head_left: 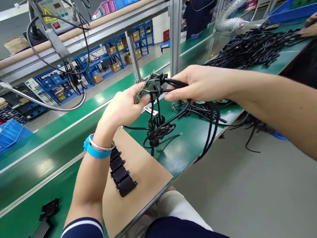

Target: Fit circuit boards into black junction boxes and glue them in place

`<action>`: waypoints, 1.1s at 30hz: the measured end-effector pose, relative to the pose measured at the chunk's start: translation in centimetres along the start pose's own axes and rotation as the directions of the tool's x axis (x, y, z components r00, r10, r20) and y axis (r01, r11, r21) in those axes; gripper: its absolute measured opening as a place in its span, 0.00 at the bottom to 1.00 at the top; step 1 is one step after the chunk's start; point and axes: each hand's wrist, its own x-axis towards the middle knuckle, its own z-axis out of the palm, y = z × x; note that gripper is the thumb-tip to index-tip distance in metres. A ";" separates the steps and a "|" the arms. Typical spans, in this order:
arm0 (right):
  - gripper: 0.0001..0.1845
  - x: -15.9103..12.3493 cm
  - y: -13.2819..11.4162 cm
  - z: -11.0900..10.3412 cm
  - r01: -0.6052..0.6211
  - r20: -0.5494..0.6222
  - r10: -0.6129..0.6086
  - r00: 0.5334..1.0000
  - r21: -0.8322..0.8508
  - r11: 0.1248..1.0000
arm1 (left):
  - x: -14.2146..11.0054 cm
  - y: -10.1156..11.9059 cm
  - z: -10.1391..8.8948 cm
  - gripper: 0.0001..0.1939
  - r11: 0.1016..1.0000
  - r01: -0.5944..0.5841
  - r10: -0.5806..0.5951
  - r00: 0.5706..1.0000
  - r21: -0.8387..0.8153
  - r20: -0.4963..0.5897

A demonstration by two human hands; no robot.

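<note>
My left hand [123,107] is closed around a small green circuit board [143,90] with thin coloured wires at its far end. My right hand [197,82] is closed on a bundle of black cables [171,82] right beside the board; more black cable [156,128] hangs from it in a coiled loop down to the green bench. A blue band and a metal bangle sit on my left wrist [97,147].
A brown cardboard sheet [142,182] lies on the green bench [67,175] with a row of black plastic housings [120,173] on it. More black parts [31,236] lie at lower left. A large heap of black cables [253,47] and another person's hands [314,26] are at upper right. A soldering station [54,12] stands on the shelf.
</note>
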 end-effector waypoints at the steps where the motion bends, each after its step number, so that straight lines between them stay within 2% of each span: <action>1: 0.23 0.2 -0.2 -0.4 0.017 0.042 -0.012 0.999 -0.129 0.991 | 0.0 0.1 -0.2 0.08 0.998 0.039 -0.041 0.998 0.045 0.044; 3: 0.22 0.3 -0.8 -1.2 0.067 0.123 -0.026 0.992 -0.344 0.937 | -0.1 0.3 -0.5 0.14 0.994 0.093 -0.098 0.988 0.051 0.118; 5: 0.20 0.2 -1.4 -1.3 0.093 0.049 -0.081 0.996 -0.366 0.926 | 0.0 0.3 -0.2 0.21 0.991 0.100 -0.090 0.990 -0.084 0.112; 6: 0.20 0.1 -1.7 -1.0 0.087 0.010 -0.088 0.996 -0.305 0.948 | 0.2 0.3 0.3 0.23 0.978 0.091 -0.079 0.995 -0.187 0.068; 8: 0.22 -0.1 -1.9 0.0 0.062 -0.048 -0.065 0.997 -0.056 0.996 | 0.6 0.3 1.9 0.26 0.921 0.059 -0.093 0.993 -0.385 -0.070; 10: 0.23 -0.3 -1.9 0.9 0.034 -0.056 -0.022 0.998 0.218 0.975 | 1.0 0.3 3.9 0.27 0.866 0.013 -0.129 0.971 -0.500 -0.199; 12: 0.21 -0.6 -1.9 1.0 -0.049 0.004 0.051 0.999 0.387 0.921 | 1.2 0.2 5.5 0.27 0.855 -0.042 -0.128 0.949 -0.517 -0.288; 14: 0.20 -0.8 -2.4 -0.2 -0.200 0.106 0.171 0.979 0.411 0.889 | 1.2 0.1 6.3 0.27 0.887 -0.088 -0.084 0.935 -0.453 -0.346; 15: 0.20 -0.9 -2.8 -1.2 -0.279 0.155 0.239 0.959 0.349 0.894 | 1.0 0.1 6.5 0.27 0.912 -0.099 -0.054 0.933 -0.398 -0.356; 17: 0.19 -0.6 -3.9 -3.6 -0.349 0.167 0.338 0.926 0.044 0.936 | 0.7 0.2 6.4 0.24 0.959 -0.099 0.006 0.943 -0.264 -0.333; 18: 0.17 -0.2 -4.6 -4.8 -0.327 0.137 0.353 0.926 -0.179 0.928 | 0.5 0.3 6.3 0.22 0.976 -0.094 0.030 0.951 -0.198 -0.307; 19: 0.15 0.3 -5.3 -5.8 -0.271 0.095 0.334 0.938 -0.400 0.876 | 0.4 0.5 6.3 0.20 0.986 -0.090 0.048 0.960 -0.142 -0.277; 20: 0.16 0.9 -6.0 -6.7 -0.206 0.055 0.292 0.955 -0.584 0.785 | 0.3 0.6 6.2 0.19 0.990 -0.089 0.059 0.966 -0.111 -0.252; 22: 0.21 2.1 -7.2 -7.9 -0.101 -0.011 0.153 0.988 -0.794 0.600 | 0.3 0.6 6.3 0.17 0.983 -0.096 0.059 0.972 -0.157 -0.227; 24: 0.22 2.8 -8.1 -8.4 -0.035 -0.049 -0.014 0.999 -0.851 0.525 | 0.3 0.2 6.9 0.17 0.934 -0.109 0.022 0.968 -0.340 -0.250; 26: 0.21 2.9 -8.8 -8.1 0.014 -0.072 -0.151 0.986 -0.861 0.508 | 0.2 -0.3 8.0 0.24 0.836 -0.097 -0.065 0.960 -0.540 -0.273; 28: 0.21 2.5 -9.7 -7.4 0.055 -0.079 -0.242 0.967 -0.864 0.500 | -0.3 -0.7 9.4 0.26 0.761 0.011 -0.173 0.967 -0.649 -0.186; 30: 0.20 1.7 -10.7 -6.5 0.056 -0.122 -0.298 0.947 -0.849 0.526 | -1.0 -0.9 10.7 0.19 0.743 0.180 -0.243 0.970 -0.644 -0.009; 31: 0.17 1.4 -11.2 -6.2 0.062 -0.150 -0.307 0.940 -0.809 0.585 | -1.4 -0.9 11.0 0.17 0.761 0.236 -0.252 0.966 -0.605 0.059; 32: 0.15 1.1 -11.6 -6.0 0.081 -0.186 -0.301 0.935 -0.715 0.694 | -1.8 -1.0 11.1 0.17 0.799 0.251 -0.246 0.966 -0.546 0.084; 33: 0.16 1.0 -11.7 -6.1 0.127 -0.239 -0.283 0.929 -0.511 0.850 | -2.2 -1.0 10.9 0.17 0.853 0.229 -0.227 0.972 -0.469 0.062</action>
